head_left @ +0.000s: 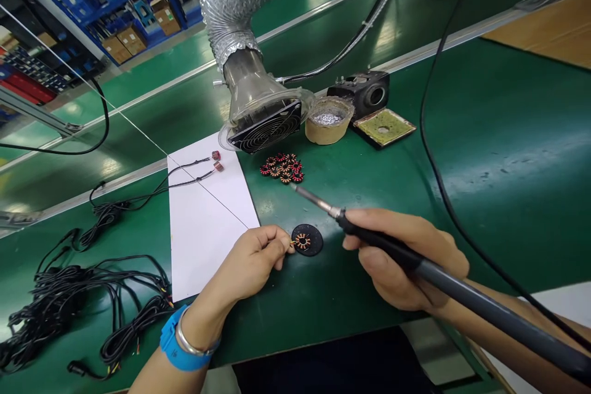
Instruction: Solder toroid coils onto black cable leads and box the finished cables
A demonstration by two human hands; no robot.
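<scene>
My right hand [406,258] is wrapped round the black handle of a soldering iron [415,261]; its metal tip points up and left, above the table near a pile of small coils. My left hand [253,261] is pinched at the left edge of a small copper coil [303,241] that lies on a round black pad [308,240]. A thin solder wire runs from those fingers up and left across the white sheet. The iron's tip is apart from the coil.
Several red and copper coils [282,168] lie in a pile before a fume extractor fan [265,129]. A solder pot [327,119], a sponge tray [385,127], an iron stand [364,91], a white sheet [203,221] with two wired parts, and black cable bundles [78,301] surround them.
</scene>
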